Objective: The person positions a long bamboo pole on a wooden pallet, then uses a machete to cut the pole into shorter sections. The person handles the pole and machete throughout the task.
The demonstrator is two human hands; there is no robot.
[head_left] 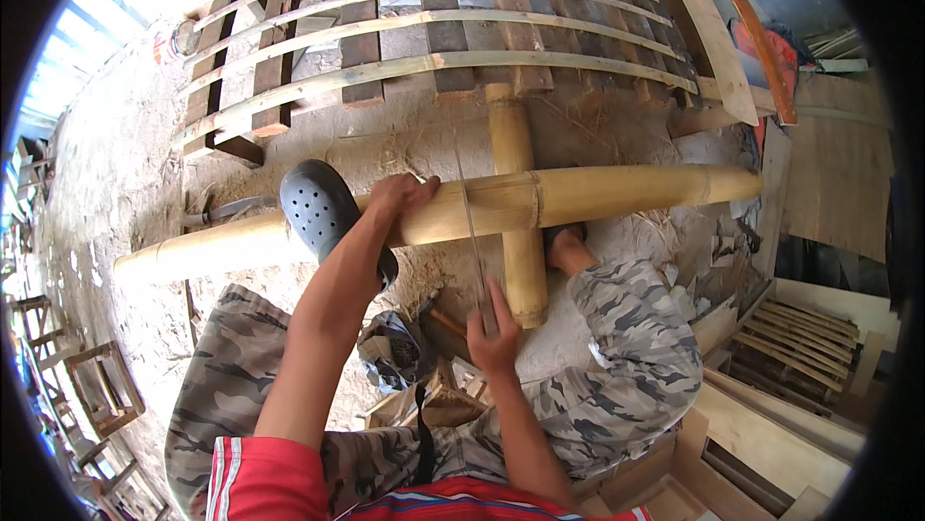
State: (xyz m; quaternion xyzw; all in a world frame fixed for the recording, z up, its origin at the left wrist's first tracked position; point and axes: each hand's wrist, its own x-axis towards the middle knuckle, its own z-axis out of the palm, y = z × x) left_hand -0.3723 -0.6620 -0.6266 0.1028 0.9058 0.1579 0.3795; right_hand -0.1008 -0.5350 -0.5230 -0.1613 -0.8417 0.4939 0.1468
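A long, thick yellow bamboo pole [626, 190] lies crosswise in front of me, resting over a shorter bamboo piece [525, 280]. My left hand [403, 193] grips the pole from above, left of its middle joint. A grey clog [318, 205] on my foot presses on the pole just left of that hand. My right hand [492, 333] is closed around the handle of a hand saw [469, 208]. The saw's narrow blade crosses the pole between my left hand and the joint. How deep the blade sits in the bamboo I cannot tell.
Beyond the pole stands a rack of dark wooden beams with long bamboo strips [385, 70] across it. A curved blade tool [231, 211] lies behind the pole. Near my knees are a hammer [443, 319] and a dark bag [393, 352]. Wooden frames and boards [771, 415] crowd the right.
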